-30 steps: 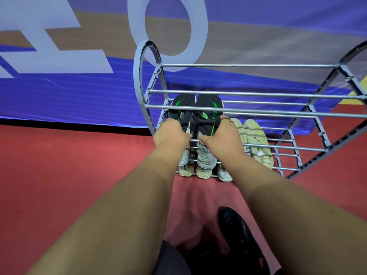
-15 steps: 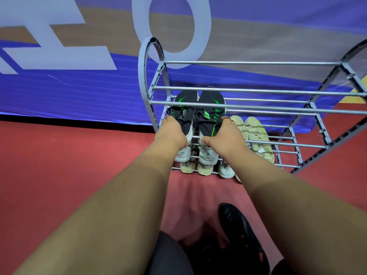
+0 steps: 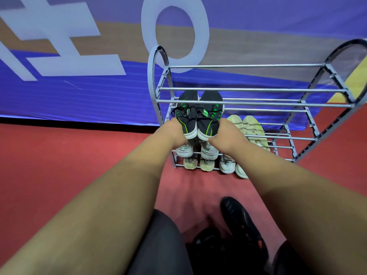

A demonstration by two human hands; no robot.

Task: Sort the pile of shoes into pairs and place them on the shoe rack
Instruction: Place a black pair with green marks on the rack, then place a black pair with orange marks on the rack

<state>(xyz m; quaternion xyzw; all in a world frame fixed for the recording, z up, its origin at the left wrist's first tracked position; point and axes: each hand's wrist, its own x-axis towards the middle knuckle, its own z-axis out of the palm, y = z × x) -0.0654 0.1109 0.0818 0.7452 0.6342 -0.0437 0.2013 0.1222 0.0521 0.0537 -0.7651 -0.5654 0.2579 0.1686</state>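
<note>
Gripping black-green shoes [image 3: 210, 118] in the shoe rack [image 3: 258, 89] are left hand [image 3: 172, 133] and right hand [image 3: 228, 134].

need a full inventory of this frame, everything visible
shoe rack: 1, grey metal, on the floor before the banner.
black-green shoes: 2, black with green marks, side by side at an upper tier, toes in.
cream shoes: 2, pale cream, on the rack to their right.
pale shoes: 6 heels visible, white and beige, lower tiers.
black shoe: 1, on the floor by the legs.
banner: 1, blue, white letters, behind.
floor: red.
left hand: grips the left black-green heel.
right hand: grips the right heel.
</note>
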